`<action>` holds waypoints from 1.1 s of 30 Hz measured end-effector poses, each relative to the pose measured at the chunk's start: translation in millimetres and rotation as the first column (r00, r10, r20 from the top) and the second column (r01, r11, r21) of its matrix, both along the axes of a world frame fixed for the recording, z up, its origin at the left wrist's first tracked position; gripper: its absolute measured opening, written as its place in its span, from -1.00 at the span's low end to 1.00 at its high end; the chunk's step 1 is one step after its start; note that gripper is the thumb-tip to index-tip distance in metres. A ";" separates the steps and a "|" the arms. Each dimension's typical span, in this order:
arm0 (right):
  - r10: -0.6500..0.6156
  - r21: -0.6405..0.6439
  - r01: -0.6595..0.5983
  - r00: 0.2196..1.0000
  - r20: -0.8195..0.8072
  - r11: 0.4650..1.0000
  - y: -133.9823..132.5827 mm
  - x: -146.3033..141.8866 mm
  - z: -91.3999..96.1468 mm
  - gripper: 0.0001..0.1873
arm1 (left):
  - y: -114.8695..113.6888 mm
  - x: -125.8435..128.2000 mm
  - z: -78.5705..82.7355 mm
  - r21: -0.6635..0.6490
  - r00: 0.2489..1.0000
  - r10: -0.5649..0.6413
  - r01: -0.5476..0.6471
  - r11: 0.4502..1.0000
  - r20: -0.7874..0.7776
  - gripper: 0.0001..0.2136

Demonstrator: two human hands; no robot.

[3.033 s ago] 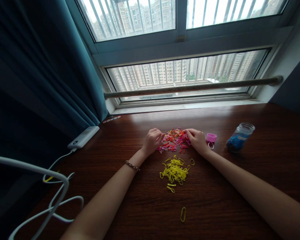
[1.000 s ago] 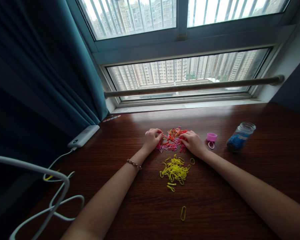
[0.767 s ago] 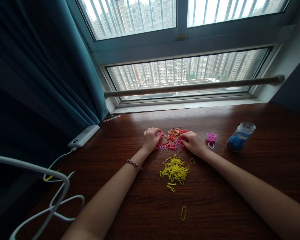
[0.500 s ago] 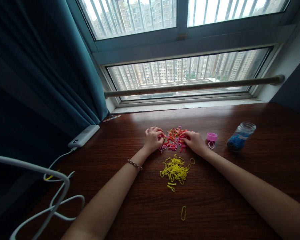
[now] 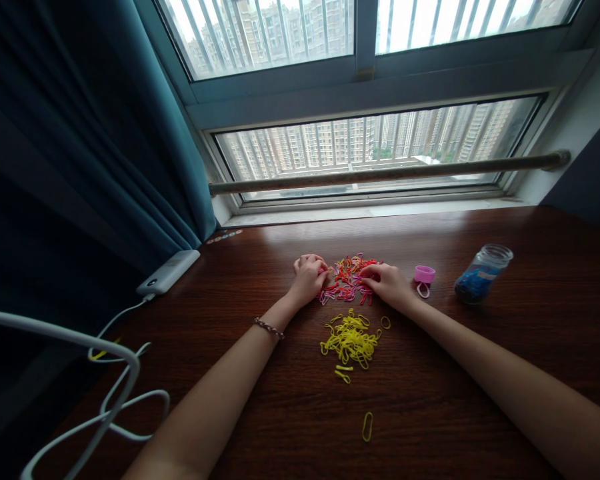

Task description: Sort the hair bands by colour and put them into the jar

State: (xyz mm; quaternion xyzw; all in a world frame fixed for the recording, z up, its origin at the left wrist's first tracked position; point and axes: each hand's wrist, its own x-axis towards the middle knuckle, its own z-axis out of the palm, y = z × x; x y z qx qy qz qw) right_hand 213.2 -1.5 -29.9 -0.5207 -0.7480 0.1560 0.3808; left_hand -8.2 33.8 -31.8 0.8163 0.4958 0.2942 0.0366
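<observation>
A loose pile of red, pink and orange rubber bands (image 5: 347, 280) lies between my two hands on the brown wooden table. At its left edge is my left hand (image 5: 309, 279), fingers curled, with a bit of pink showing by the fingertips. My right hand (image 5: 386, 283) reaches in from the right, thumb and fingers pinched together at the pile; what they grip is too small to make out. Nearer to me sits a heap of yellow rubber bands (image 5: 351, 339), with a single yellow band (image 5: 367, 427) lying apart in front.
To the right stand a pink lid (image 5: 425, 274) with a pale loop and a tilted glass jar (image 5: 483, 273) holding blue things. A white power bank (image 5: 169, 273) with a white cable (image 5: 130, 373) lies at the left, by the blue curtain (image 5: 105, 120). Behind is a barred window.
My left hand has shifted very slightly to the right, its fingers curling a little more. My right hand stays almost in place at the pile.
</observation>
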 end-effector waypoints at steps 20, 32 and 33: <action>0.477 -0.396 -0.745 0.655 -0.586 0.537 -26.7 -17.0 29.8 -0.68 | -2.2 -0.9 10.0 0.102 0.973 0.017 -0.042 0.994 0.232 -0.90; 0.187 0.195 -0.242 0.946 0.264 0.950 -6.9 -3.7 8.3 -0.77 | -23.0 15.8 26.3 -0.073 0.868 -0.466 0.483 0.873 0.173 -0.86; 0.174 0.188 -0.243 0.930 0.324 0.951 -6.2 -3.4 6.3 -0.75 | -26.6 19.4 27.6 -0.090 0.842 -0.521 0.535 0.840 0.137 -0.86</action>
